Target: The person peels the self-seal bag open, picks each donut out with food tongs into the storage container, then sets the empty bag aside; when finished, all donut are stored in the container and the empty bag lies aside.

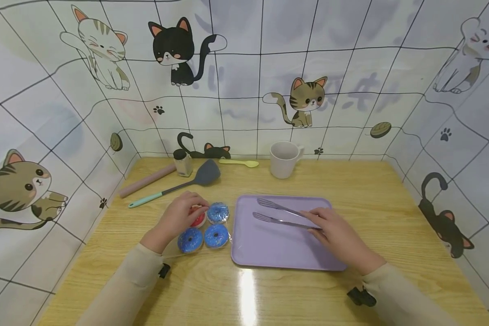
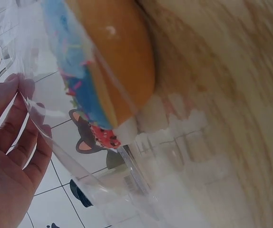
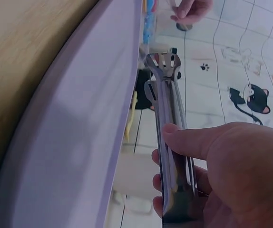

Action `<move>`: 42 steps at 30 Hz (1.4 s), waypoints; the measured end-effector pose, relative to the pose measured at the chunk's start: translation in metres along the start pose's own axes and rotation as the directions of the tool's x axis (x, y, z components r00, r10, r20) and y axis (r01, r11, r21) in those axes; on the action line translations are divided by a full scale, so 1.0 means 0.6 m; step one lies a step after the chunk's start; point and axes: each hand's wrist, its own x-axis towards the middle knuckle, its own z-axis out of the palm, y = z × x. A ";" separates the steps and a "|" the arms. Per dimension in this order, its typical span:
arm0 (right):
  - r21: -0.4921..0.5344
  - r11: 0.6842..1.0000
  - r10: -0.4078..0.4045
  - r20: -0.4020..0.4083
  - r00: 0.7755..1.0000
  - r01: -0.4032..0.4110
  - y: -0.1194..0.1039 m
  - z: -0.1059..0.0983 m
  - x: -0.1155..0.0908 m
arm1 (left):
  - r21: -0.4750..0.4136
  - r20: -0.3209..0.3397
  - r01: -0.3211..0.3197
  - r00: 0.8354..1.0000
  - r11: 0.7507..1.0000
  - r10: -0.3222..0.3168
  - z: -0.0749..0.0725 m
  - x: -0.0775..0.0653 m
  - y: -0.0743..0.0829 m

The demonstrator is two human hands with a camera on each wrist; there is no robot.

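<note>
My left hand (image 1: 175, 220) is over the donuts at the left of the tray. Between thumb and fingers it pinches the edge of a clear plastic bag (image 2: 98, 192). Inside the bag are toy-like donuts: a red-iced donut (image 1: 198, 218), partly hidden by my fingers, and blue donuts (image 1: 216, 236) with sprinkles. The left wrist view shows a blue-iced donut (image 2: 120, 61) close up behind the film. My right hand (image 1: 340, 235) grips metal tongs (image 3: 167, 107) around their arms. The tongs are held above the purple tray (image 1: 268, 251), their slotted tips apart and pointing left.
Behind the donuts lie a turner (image 1: 206, 173) with a mint handle, a brown rolling pin (image 1: 148, 180) and a yellow spoon (image 1: 238, 162). A black-capped shaker (image 1: 183, 165) and a pale mug (image 1: 283, 162) stand near the cat-patterned back wall (image 1: 244, 108). Similar walls rise on both sides.
</note>
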 end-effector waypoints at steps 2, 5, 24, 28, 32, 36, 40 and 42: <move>-0.002 0.999 -0.039 -0.006 0.999 0.039 -0.007 0.009 0.013 | -0.003 -0.001 -0.001 1.000 1.000 0.001 -0.001 0.001 0.000; 0.008 0.997 -0.072 -0.002 0.997 0.072 -0.018 0.021 0.029 | -0.006 -0.002 -0.001 1.000 1.000 0.001 -0.002 0.002 0.001; 0.023 0.994 -0.111 0.044 0.993 0.110 -0.064 0.024 0.083 | -0.011 -0.025 -0.023 0.999 1.000 0.022 -0.002 0.001 -0.006; -0.009 0.991 -0.132 0.057 0.990 0.133 -0.066 0.037 0.090 | -0.024 -0.019 -0.019 1.000 1.000 0.018 -0.002 0.000 -0.005; -0.020 0.993 -0.118 0.098 0.988 0.120 -0.076 0.043 0.102 | -0.028 -0.020 -0.015 1.000 0.999 0.015 -0.003 0.000 -0.002; -0.019 0.995 -0.093 0.112 0.989 0.096 -0.086 0.044 0.112 | -0.039 -0.018 -0.018 1.000 0.999 0.017 -0.005 -0.001 0.002; -0.008 0.997 -0.069 0.126 0.990 0.071 -0.088 0.048 0.119 | -0.040 -0.017 -0.019 1.000 0.999 0.018 -0.004 0.000 0.001; 0.002 0.998 -0.061 0.137 0.989 0.062 -0.087 0.052 0.123 | -0.034 -0.017 -0.015 1.000 0.999 0.014 -0.003 0.000 -0.001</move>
